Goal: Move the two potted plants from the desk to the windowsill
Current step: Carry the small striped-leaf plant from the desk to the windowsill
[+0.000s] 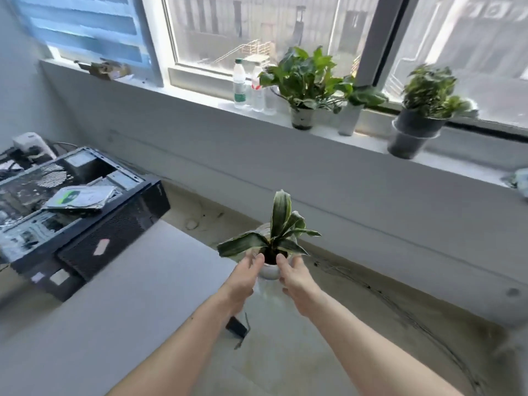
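Note:
A small plant with striped green leaves in a white pot [270,270] is held up in the air past the desk's far corner, above the floor. My left hand [243,277] grips the pot's left side and my right hand [294,277] grips its right side. The white windowsill [328,135] runs across the wall ahead, higher than the pot. On it stand a leafy plant in a clear pot [303,81] and, further right, a bushy plant in a dark pot [417,115].
The grey desk [114,295] lies at my left with an open black computer case [77,207] on it. Several plastic bottles [240,84] and a white vase [348,118] stand on the sill. A dark small object [236,328] lies on the floor below my arms.

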Demonstrator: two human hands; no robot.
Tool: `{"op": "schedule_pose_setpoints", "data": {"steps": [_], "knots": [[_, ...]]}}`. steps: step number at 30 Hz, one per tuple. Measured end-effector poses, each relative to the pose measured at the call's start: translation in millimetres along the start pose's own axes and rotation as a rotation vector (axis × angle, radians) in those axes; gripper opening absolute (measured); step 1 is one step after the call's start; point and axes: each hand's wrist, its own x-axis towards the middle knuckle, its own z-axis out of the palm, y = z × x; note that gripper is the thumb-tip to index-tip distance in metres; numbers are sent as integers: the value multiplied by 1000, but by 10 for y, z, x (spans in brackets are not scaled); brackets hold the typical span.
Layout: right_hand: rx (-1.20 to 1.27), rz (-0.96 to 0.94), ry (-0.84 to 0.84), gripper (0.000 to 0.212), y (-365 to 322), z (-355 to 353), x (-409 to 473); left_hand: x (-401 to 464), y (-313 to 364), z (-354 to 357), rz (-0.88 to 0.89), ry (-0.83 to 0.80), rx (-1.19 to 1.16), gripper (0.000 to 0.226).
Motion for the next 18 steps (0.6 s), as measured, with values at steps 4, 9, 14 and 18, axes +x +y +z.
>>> {"op": "schedule_pose_setpoints", "data": {"steps": [4, 9, 14, 18], "knots": [[10, -26, 155, 73, -140, -1114, 223, 491, 317, 1050, 20, -83, 27, 43], [95, -20, 338, 63, -347, -2373, 453, 1150, 666, 2189, 49, -242, 90, 38], [134, 23, 449, 82, -641, -3524, 782, 1808, 1098, 3234, 59, -418, 139, 50], [202, 18, 560, 77, -950, -4437, 1155, 2404, 1552, 4066, 55, -514, 241, 55]]}}
